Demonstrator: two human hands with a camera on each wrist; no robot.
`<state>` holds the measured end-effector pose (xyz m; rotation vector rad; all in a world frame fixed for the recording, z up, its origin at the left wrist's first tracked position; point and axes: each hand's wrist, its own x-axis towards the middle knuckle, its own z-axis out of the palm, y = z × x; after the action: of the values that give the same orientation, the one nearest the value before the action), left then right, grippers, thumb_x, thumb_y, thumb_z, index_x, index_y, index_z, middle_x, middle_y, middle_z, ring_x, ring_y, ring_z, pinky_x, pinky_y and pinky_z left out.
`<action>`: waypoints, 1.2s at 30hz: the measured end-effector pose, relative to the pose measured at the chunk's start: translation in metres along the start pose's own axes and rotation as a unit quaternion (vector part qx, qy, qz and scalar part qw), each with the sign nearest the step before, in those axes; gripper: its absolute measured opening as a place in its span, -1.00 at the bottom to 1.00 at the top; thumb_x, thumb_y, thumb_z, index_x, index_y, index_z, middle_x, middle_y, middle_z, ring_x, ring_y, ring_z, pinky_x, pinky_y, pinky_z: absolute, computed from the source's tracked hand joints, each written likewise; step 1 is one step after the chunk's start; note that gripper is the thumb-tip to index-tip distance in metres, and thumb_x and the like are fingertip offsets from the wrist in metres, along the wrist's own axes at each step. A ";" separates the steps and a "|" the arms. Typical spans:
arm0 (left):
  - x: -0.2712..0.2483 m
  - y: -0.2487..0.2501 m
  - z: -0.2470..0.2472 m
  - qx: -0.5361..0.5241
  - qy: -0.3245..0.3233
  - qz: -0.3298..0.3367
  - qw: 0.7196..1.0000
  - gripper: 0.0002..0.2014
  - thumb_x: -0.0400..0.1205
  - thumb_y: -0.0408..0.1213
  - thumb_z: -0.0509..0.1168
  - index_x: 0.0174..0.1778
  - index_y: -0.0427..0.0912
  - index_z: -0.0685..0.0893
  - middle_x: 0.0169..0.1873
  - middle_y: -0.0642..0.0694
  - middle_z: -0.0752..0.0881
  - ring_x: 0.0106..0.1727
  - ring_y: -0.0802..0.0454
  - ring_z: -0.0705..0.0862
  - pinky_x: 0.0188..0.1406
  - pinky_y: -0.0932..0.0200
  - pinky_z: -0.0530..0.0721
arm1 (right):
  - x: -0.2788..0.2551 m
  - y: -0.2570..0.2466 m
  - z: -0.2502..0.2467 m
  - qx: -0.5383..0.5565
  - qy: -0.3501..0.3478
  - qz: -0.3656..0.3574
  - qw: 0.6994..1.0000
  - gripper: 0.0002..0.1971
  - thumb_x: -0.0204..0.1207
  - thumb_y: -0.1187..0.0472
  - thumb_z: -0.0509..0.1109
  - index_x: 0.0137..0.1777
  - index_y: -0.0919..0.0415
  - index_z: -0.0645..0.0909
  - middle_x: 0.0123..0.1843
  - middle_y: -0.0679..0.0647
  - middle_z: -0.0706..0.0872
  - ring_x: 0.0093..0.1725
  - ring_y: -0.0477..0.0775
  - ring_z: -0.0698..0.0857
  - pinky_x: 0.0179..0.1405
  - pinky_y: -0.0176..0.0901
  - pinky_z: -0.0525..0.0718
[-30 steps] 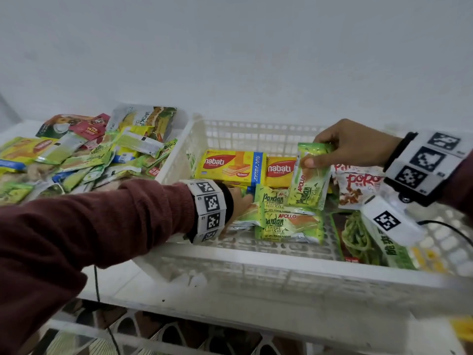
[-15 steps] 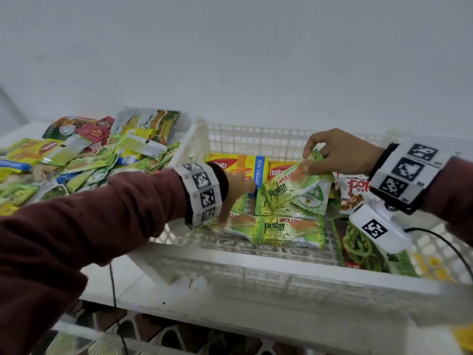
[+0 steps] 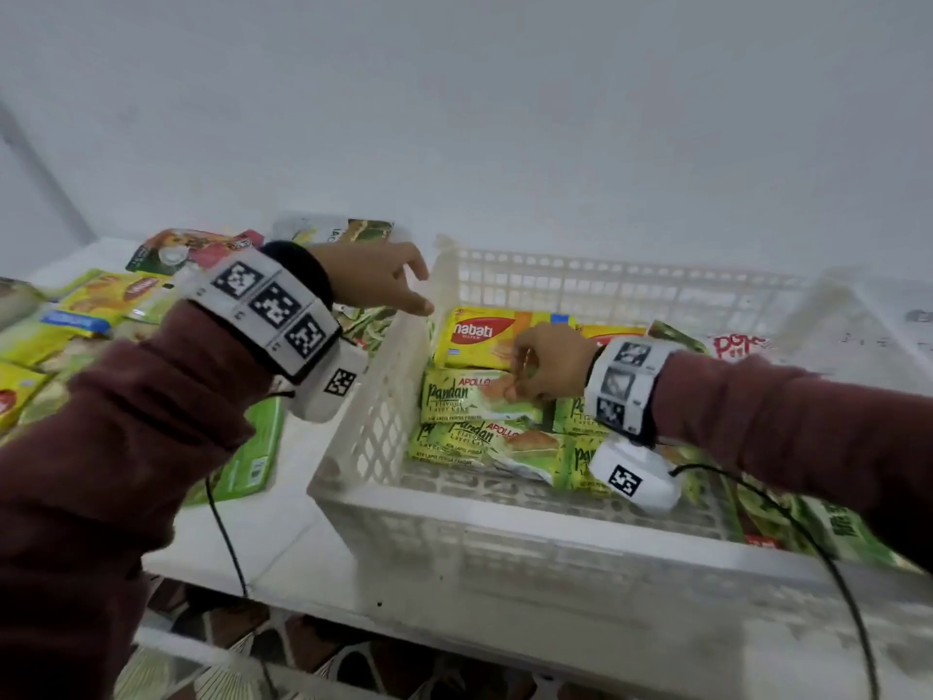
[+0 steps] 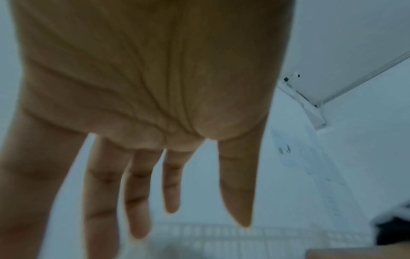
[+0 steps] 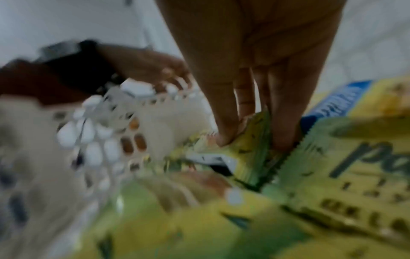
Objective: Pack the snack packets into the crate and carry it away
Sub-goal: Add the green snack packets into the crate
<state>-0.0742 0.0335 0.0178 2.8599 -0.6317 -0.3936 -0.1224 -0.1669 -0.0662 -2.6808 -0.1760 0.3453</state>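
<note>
My right hand (image 3: 548,363) pinches a green packet (image 3: 474,396) inside the crate (image 3: 505,502), so I should lay it flat by the others, while my left hand (image 3: 376,280), fingers (image 4: 137,201) apart, goes for more.

Likely a shop storeroom: snack packets (image 3: 96,315) heaped on a white shelf (image 3: 298,538), bare wall (image 3: 505,118).

Soft even light, blurred wrist views.
</note>
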 end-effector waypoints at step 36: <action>0.011 0.027 -0.022 0.068 -0.007 -0.007 0.998 -0.34 0.62 0.04 0.17 0.58 -0.16 0.17 0.47 -0.24 0.42 0.42 -0.13 0.46 0.43 0.08 0.35 | -0.034 0.043 -0.083 -0.351 -0.111 0.007 0.930 -0.37 0.40 0.39 0.45 0.46 0.02 0.43 0.45 0.02 0.52 0.34 0.10 0.55 0.21 -0.15 0.52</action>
<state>-0.0687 0.0075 0.0422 2.9936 -0.6670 -0.3886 -0.1304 -0.2450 -0.0050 -3.3385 -0.4165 0.7021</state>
